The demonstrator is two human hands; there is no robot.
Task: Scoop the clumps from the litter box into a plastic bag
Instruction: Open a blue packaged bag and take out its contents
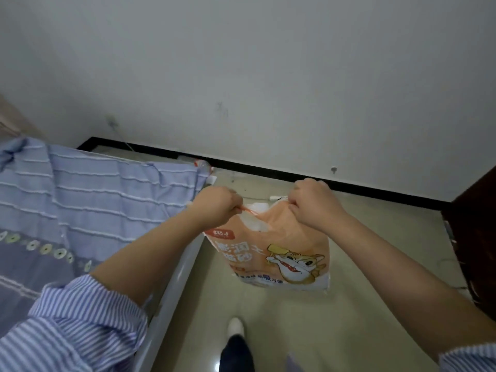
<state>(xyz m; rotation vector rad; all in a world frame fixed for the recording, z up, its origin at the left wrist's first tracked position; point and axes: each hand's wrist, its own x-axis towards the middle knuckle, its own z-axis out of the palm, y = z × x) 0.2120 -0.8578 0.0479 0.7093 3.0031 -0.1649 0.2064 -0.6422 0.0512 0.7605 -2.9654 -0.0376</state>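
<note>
An orange and white plastic bag (276, 251) with a cartoon cat and printed characters hangs above the floor in the middle of the view. My left hand (217, 208) is closed on the bag's top left edge. My right hand (314, 204) is closed on its top right edge. The two fists hold the top of the bag apart, and white inner plastic shows between them. No litter box and no scoop are in view.
A bed with a blue striped cover (88, 205) and a grey frame rail (174, 285) runs along the left. A dark wooden cabinet (475, 237) stands at the right. The beige tiled floor (295, 331) meets a white wall with a black skirting board (268, 171). My foot (235, 328) is below the bag.
</note>
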